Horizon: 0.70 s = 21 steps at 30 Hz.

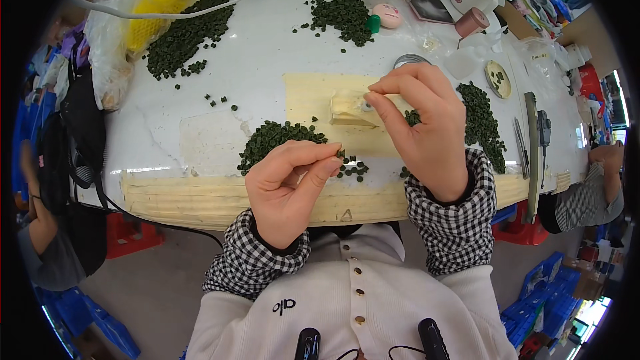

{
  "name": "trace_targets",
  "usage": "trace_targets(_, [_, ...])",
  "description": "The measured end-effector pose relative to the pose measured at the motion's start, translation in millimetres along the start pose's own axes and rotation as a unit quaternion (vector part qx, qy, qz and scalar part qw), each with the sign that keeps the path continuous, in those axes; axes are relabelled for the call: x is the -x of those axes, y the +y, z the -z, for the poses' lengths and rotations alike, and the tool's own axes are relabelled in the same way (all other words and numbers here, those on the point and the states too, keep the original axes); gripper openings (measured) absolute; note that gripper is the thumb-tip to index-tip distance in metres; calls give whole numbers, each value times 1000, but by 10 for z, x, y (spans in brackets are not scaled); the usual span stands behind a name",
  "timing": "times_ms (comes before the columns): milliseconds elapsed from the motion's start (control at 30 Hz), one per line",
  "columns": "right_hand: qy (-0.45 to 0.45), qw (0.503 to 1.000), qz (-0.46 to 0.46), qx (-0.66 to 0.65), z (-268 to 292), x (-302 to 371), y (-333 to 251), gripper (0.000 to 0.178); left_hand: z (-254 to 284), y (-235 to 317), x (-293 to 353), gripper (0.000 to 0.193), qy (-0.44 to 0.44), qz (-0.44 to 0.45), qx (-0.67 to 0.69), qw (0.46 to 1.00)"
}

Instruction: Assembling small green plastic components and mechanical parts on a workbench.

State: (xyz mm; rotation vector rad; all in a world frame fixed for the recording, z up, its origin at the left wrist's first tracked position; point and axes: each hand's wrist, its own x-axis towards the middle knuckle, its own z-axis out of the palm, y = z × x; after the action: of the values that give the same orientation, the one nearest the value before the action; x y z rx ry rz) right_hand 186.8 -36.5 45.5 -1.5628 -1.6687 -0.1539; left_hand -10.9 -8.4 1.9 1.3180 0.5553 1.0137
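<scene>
My left hand (pixel 285 183) is closed in a pinch at the near side of the table, with a small dark green spool-shaped piece (pixel 342 154) at its fingertips. Just behind it lies a heap of the same green pieces (pixel 277 139), and a few loose ones (pixel 357 172) sit beside the fingertips. My right hand (pixel 430 123) also pinches, above the right end of a small block wrapped in yellowish tape (pixel 348 108). A tiny greyish thing shows between its finger and thumb, too small to name. The block rests on a pale yellow sheet (pixel 303 97).
More green heaps lie at the far left (pixel 183 43), far middle (pixel 343 19) and right (pixel 481 127). Tweezers (pixel 521 149) and a long greenish bar (pixel 532 153) lie at the right. A white cable (pixel 180 15) crosses the far left. Other people sit at both sides.
</scene>
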Motion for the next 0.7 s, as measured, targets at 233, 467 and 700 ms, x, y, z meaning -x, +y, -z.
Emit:
trace_targets(233, [-26,975,29,-217,208,21,-234,11,7,0,-6,20,-11,-12,-15,1000])
trace_targets(467, [-124,935,-72,-324,127,110,-296,16,5,-4,-10,19,-10,-19,-24,999])
trace_targets(700, [-141,944,-51,-295,135,113,-282,15,5,-20,-3,18,-6,-22,-26,999])
